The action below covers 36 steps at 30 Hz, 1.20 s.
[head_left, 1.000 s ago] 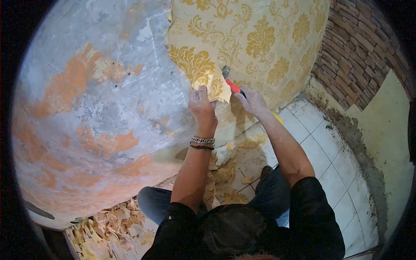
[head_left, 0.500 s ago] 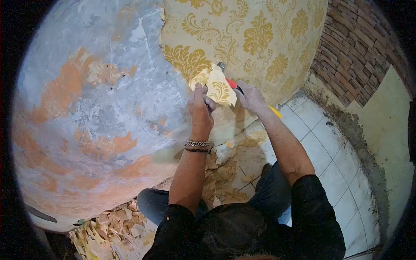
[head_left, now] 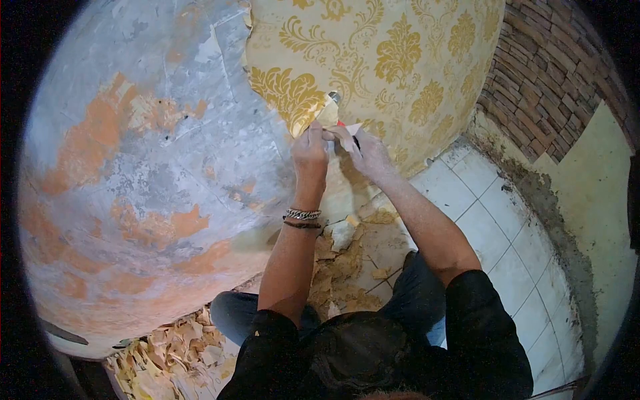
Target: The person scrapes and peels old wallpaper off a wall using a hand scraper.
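Observation:
Cream wallpaper (head_left: pixel 340 50) with a gold damask pattern covers the right part of the wall, its lower left edge torn. A loose wallpaper flap (head_left: pixel 327 115) folds away from the wall at that edge. My left hand (head_left: pixel 311 148), a chain bracelet and dark cord on its wrist, is closed with thumb and fingers pinching the flap. My right hand (head_left: pixel 371 159) is wrapped round a scraper with a red and black handle. The scraper's metal head (head_left: pixel 333 97) touches the wallpaper just above the flap; most of the handle is hidden behind paper and fingers.
Bare grey and orange plaster (head_left: pixel 147 153) spreads over the wall at left. Torn paper scraps (head_left: pixel 177 353) are heaped on the floor at lower left, with more debris (head_left: pixel 333 273) between my legs. White floor tiles (head_left: pixel 513 267) and a brick-patterned wall (head_left: pixel 553 73) lie to the right.
My right hand has moved slightly left and up, closer to my left hand. The flap is now folded down over the scraper's handle, hiding its patterned face.

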Each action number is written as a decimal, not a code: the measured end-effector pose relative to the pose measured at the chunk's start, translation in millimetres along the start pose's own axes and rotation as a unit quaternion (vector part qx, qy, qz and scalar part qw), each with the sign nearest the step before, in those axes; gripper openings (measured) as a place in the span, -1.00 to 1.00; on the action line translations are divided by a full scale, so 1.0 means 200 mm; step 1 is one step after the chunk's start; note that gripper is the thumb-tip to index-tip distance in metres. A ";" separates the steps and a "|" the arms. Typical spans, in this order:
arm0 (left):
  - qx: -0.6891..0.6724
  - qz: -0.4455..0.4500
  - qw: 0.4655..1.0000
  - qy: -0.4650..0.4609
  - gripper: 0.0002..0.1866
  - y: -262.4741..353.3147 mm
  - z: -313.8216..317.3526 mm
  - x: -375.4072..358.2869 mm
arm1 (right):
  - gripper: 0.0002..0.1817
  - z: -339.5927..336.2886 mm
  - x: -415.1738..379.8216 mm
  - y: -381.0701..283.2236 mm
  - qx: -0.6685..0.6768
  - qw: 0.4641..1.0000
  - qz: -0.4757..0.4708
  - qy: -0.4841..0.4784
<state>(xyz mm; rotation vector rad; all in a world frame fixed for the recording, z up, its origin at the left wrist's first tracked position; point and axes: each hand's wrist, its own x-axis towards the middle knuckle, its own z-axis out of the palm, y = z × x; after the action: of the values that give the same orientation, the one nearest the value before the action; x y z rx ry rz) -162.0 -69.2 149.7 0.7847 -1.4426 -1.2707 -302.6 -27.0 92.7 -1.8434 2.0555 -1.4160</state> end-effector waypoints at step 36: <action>0.097 0.109 0.989 0.019 -0.67 0.16 -0.23 -0.10 | -0.63 -0.07 0.10 -0.18 -0.009 1.000 0.001 0.013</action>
<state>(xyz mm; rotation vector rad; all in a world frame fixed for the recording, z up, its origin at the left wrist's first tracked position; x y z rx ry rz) -108.5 -56.4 171.5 0.7524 -1.5907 -0.9549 -289.0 -30.7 132.9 -1.8375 2.0881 -1.4339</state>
